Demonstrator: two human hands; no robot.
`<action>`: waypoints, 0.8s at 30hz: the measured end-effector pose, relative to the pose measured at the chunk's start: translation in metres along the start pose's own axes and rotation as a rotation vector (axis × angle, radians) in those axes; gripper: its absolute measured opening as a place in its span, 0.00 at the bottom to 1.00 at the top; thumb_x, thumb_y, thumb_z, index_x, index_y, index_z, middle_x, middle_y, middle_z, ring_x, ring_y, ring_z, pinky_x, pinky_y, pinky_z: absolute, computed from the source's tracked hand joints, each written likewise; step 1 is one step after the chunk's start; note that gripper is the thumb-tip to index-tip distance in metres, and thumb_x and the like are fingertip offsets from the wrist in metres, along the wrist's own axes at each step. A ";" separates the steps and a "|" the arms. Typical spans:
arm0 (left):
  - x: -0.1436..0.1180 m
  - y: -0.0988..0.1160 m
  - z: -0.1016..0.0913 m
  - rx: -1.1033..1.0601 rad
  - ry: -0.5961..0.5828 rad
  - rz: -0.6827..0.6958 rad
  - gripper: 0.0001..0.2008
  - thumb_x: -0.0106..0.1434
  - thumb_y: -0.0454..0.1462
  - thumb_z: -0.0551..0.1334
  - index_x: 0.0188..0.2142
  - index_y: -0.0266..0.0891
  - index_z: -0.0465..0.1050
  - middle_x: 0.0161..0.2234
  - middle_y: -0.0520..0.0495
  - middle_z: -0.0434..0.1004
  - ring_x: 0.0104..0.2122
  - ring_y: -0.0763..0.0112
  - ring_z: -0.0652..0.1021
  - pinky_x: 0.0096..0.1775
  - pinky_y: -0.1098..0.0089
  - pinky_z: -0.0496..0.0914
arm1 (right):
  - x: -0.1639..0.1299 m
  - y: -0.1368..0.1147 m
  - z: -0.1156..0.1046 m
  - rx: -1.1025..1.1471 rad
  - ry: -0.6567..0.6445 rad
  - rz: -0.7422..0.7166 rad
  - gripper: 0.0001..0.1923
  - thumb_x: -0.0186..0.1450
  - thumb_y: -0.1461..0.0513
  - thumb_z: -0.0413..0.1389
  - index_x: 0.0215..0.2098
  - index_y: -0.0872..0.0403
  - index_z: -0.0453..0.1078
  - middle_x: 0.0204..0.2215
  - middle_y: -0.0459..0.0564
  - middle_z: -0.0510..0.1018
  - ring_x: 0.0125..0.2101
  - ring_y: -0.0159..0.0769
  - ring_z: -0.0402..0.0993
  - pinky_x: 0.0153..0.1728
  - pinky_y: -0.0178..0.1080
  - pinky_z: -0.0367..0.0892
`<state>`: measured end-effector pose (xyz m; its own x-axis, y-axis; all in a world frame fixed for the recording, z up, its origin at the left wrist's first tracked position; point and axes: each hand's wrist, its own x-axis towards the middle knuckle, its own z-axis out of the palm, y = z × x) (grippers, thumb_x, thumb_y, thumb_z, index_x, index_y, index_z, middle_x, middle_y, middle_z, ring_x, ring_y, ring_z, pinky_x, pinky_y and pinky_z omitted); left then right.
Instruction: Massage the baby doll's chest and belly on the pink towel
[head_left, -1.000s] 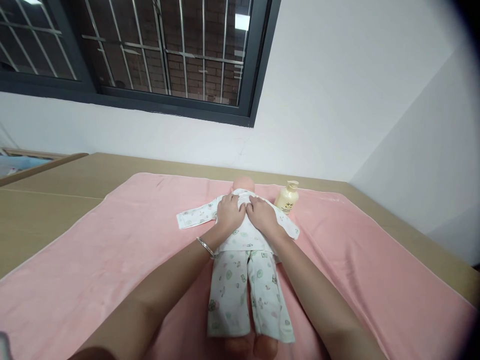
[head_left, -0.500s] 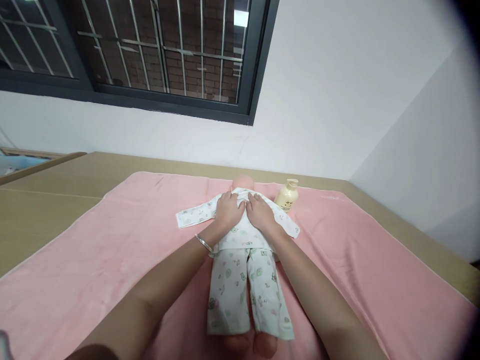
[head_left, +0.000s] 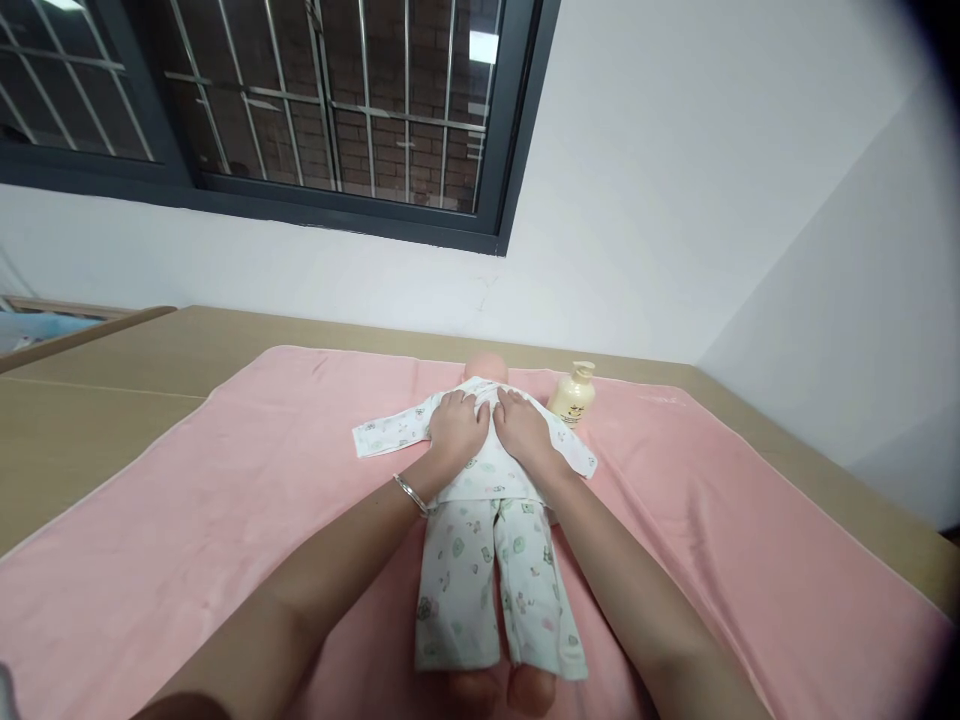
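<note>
A baby doll (head_left: 487, 480) in white printed pyjamas lies stretched out on a pink blanket (head_left: 262, 480), its head at the far end and its feet toward me. My left hand (head_left: 457, 430) rests flat on the left side of the doll's upper body, a silver bangle on its wrist. On the right side of the upper body, my right hand (head_left: 523, 428) also lies flat with its fingers extended. The two thumbs nearly meet in the middle. Both sleeves spread outward. A pale yellow pump bottle (head_left: 572, 396) stands beside the doll's right-hand sleeve.
The blanket covers a wooden surface (head_left: 120, 400) whose far side meets a white wall (head_left: 615, 200). Above is a dark-framed window (head_left: 337, 215) with metal bars. A raised wooden edge (head_left: 90, 337) borders the left, with something light blue beyond it.
Both hands stay on the doll's upper body, shifted only very slightly. The whole view has moved down a few pixels. The doll and bottle keep their places.
</note>
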<state>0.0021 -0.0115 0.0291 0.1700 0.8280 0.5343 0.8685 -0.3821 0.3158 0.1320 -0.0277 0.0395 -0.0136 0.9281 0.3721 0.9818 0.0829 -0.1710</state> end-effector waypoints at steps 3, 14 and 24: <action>0.002 -0.002 0.000 0.013 -0.006 0.010 0.19 0.70 0.44 0.48 0.44 0.37 0.74 0.45 0.40 0.76 0.49 0.58 0.73 0.51 0.61 0.66 | -0.008 -0.015 -0.005 -0.089 0.001 0.079 0.21 0.72 0.60 0.40 0.56 0.62 0.65 0.49 0.63 0.75 0.52 0.45 0.70 0.50 0.41 0.63; 0.009 -0.010 0.015 -0.035 -0.044 0.003 0.22 0.69 0.44 0.50 0.56 0.33 0.67 0.57 0.37 0.69 0.58 0.56 0.67 0.60 0.58 0.59 | -0.003 -0.012 -0.003 0.074 -0.039 0.030 0.23 0.71 0.61 0.40 0.59 0.63 0.63 0.57 0.65 0.68 0.60 0.48 0.61 0.59 0.45 0.56; 0.003 -0.009 0.018 -0.113 0.055 0.037 0.17 0.69 0.41 0.51 0.50 0.35 0.72 0.52 0.39 0.74 0.55 0.57 0.71 0.58 0.60 0.64 | 0.001 0.000 0.007 0.191 0.003 0.074 0.27 0.71 0.57 0.41 0.65 0.60 0.57 0.65 0.60 0.59 0.66 0.48 0.50 0.64 0.46 0.48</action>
<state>0.0030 0.0017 0.0135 0.1724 0.7899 0.5886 0.8038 -0.4582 0.3795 0.1304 -0.0248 0.0335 0.0583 0.9330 0.3550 0.9263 0.0821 -0.3678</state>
